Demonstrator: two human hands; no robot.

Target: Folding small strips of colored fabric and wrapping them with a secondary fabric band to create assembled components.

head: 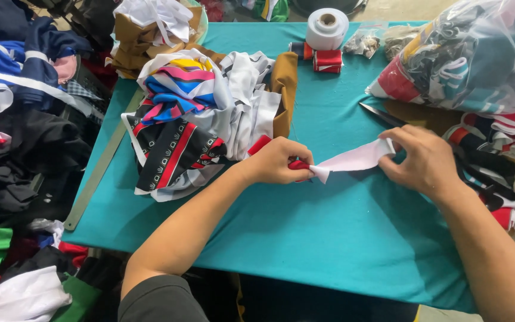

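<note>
Teal table (pixel 305 238) fills the view, heaps of fabric all round it. Far right: clear bag (pixel 478 53) stuffed with fabric scraps, more folded scraps spilling below it down the right edge. Left of centre: cloth pile (pixel 192 119), striped, patterned, white and tan pieces stacked loose. Off the table's left side, dark clothes heap (pixel 25 107). Metal ruler (pixel 99 170) lies along the left table edge. Far centre: white tape roll (pixel 326 27) with thread spools (pixel 320 58) just beside it, a small packet to the right. Dark blade, looks like scissors (pixel 379 114), lies flat near the bag, just beyond the right hand. Work piece: white strip (pixel 356 160), stretched between both hands just above the table at centre. Left hand (pixel 275 162) is clenched on the strip's left end together with a red piece (pixel 298 164); right hand (pixel 424 161) pinches the strip's right end between thumb and fingers. Step in hand, my read: lining up or pairing the white strip with the red piece, held taut for alignment. Next move likely calls for keeping the ends flush and tension even; scissors are within reach of the right hand if trimming is needed.
</note>
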